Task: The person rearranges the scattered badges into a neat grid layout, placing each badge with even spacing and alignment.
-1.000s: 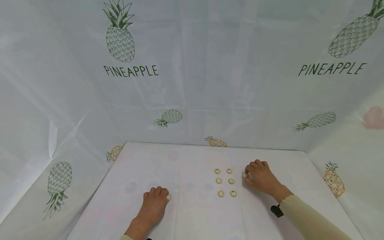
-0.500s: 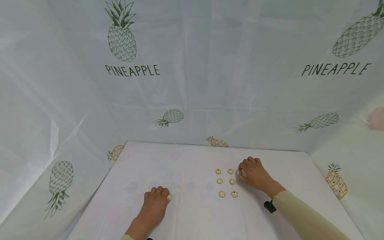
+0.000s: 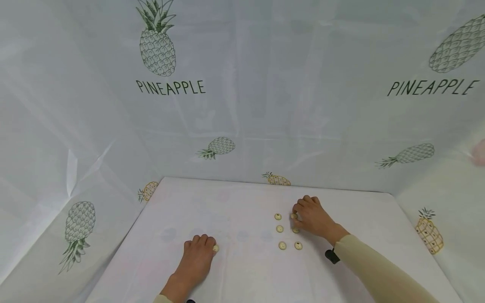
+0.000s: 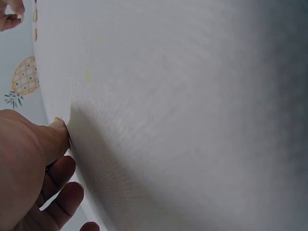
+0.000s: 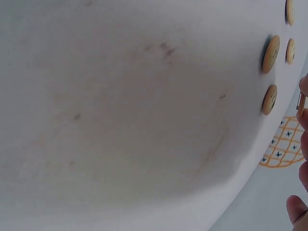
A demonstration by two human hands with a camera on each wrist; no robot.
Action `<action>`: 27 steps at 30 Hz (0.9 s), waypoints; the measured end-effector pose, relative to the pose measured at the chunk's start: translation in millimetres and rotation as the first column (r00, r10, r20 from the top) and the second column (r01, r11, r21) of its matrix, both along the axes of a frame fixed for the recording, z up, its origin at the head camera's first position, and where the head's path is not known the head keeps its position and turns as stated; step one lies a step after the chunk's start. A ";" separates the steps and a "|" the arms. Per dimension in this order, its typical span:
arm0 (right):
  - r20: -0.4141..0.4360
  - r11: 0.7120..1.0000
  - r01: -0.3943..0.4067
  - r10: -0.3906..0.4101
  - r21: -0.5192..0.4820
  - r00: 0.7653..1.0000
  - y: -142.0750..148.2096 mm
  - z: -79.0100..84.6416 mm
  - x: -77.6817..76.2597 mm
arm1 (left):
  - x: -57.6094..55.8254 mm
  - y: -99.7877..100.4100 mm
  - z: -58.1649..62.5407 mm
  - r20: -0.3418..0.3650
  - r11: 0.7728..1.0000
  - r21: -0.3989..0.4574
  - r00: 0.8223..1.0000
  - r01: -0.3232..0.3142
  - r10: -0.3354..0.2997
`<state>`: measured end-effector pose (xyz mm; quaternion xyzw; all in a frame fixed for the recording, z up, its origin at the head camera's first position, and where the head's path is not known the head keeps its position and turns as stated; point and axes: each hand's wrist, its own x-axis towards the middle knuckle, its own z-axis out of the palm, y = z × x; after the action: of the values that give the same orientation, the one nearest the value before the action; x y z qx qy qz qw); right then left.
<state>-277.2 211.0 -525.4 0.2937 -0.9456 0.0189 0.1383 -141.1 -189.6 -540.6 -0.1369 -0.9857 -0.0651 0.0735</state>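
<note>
At the front left of the table, my left hand (image 3: pixel 197 259) rests low with fingers curled, pinching a small round wooden disc (image 3: pixel 216 248). In the left wrist view the thumb (image 4: pixel 55 137) meets the white surface. Across to the right, my right hand (image 3: pixel 312 216) pinches another wooden disc (image 5: pixel 301 103) between thumb and finger, at the far end of the right column of discs. The disc lying at that end is not separately visible; whether the held one touches it I cannot tell. A neighbouring disc (image 3: pixel 295 230) is partly covered by the hand.
Discs with dark marks lie in two columns: a far left one (image 3: pixel 278 216), a middle left one (image 3: pixel 279 228), a near left one (image 3: pixel 282 245) and a near right one (image 3: pixel 298 245). White pineapple-printed cloth (image 3: pixel 288 105) surrounds the white table (image 3: pixel 242 277).
My right hand has moved left with its disc, from beside the right column to over its far end. The left hand keeps its place and grip. The view has shifted slightly.
</note>
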 end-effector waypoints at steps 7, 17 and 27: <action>0.005 0.998 -0.044 0.044 0.049 0.999 -20.9 3.4 -6.7 | -1.9 -1.1 -2.2 -0.010 1.000 0.004 1.000 -0.004 0.004; 0.009 0.991 -0.133 0.133 0.024 0.991 -50.9 3.6 -13.9 | -3.2 -2.7 -4.3 -0.004 1.000 0.009 1.000 -0.009 0.009; 0.016 0.987 -0.158 0.158 0.026 0.987 -76.8 -0.9 -20.4 | -3.1 -2.2 -1.1 -0.002 1.000 0.014 1.000 0.001 -0.001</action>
<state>-297.6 134.3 -526.3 0.3696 -0.9205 0.0189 0.1255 -144.2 -191.9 -541.6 -0.1369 -0.9851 -0.0721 0.0752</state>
